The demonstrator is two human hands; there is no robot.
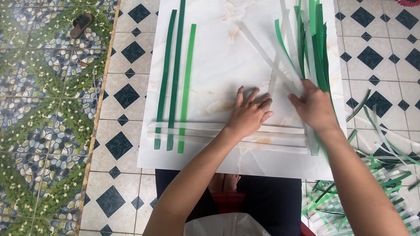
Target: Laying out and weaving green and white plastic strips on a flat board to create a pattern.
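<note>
A white marbled board lies on the tiled floor. My left hand rests flat on it, fingers spread, pressing on white strips that run across the board's near part. Three green strips lie lengthwise at the left, woven over and under those white strips. My right hand is closed on a translucent white strip that slants up toward the board's far middle. A bundle of green and white strips lies just beyond my right hand at the board's right edge.
Green and white strip scraps litter the diamond-patterned floor tiles at the right. A pebble-and-leaf patterned floor lies to the left, with a brown sandal on it. My legs in dark trousers are below the board.
</note>
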